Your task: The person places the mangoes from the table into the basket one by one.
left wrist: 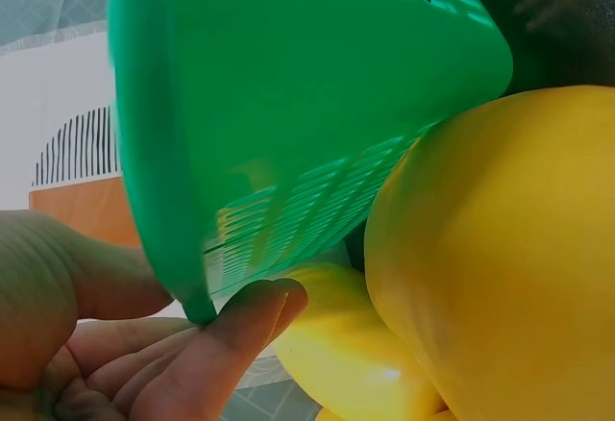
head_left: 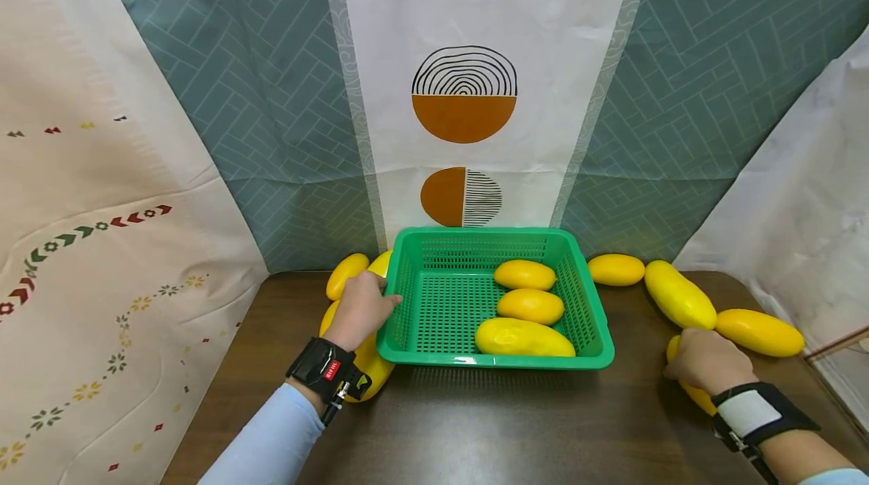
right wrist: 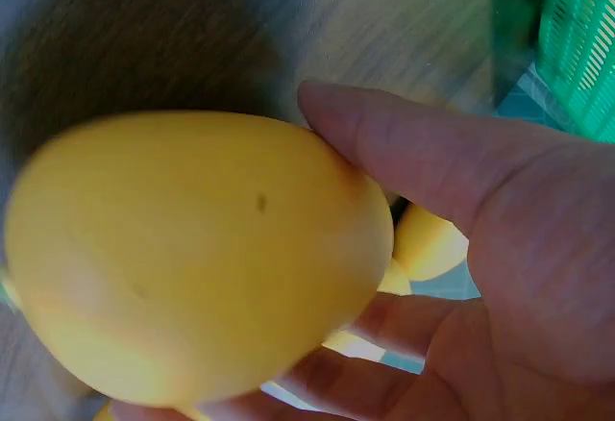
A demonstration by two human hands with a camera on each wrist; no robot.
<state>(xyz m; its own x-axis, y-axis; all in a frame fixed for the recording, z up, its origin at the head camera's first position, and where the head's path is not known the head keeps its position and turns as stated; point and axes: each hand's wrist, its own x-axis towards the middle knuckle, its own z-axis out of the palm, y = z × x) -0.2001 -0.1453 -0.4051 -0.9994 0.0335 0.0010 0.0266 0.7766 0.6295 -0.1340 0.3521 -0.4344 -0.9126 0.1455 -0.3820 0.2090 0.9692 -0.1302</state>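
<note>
We see a green basket (head_left: 434, 359) standing on a dark wooden surface (head_left: 489, 425), its long side facing us. At the basket's left wall, our left hand (head_left: 360, 310) pinches the rim, thumb on one side and fingers on the other, parted only by the thickness of the plastic. Well to the right of the basket, our right hand (head_left: 713, 360) holds a yellow fruit (right wrist: 192, 258); the thumb and fingers are spread wide around its rounded body, which fills the space between them. We cannot tell whether that fruit touches the surface.

Inside the basket, toward its right end, three more lie in a column: a small oval fruit (head_left: 525, 274) farthest from us, a second oval fruit (head_left: 530, 307) in the middle, and a longer fruit (head_left: 524, 338) by the near wall.

Just outside the basket's left wall, we see a far-left fruit (head_left: 348, 276), a partly hidden fruit (head_left: 382, 264) beside it, and yellow showing under our left hand and wrist; we cannot tell how many pieces that is. Beyond the basket's right wall, a short fruit (head_left: 616, 271) lies nearest to it, then a slanting fruit (head_left: 680, 296), then an outermost fruit (head_left: 760, 332). Behind the basket hangs a patterned cloth (head_left: 292, 93).
</note>
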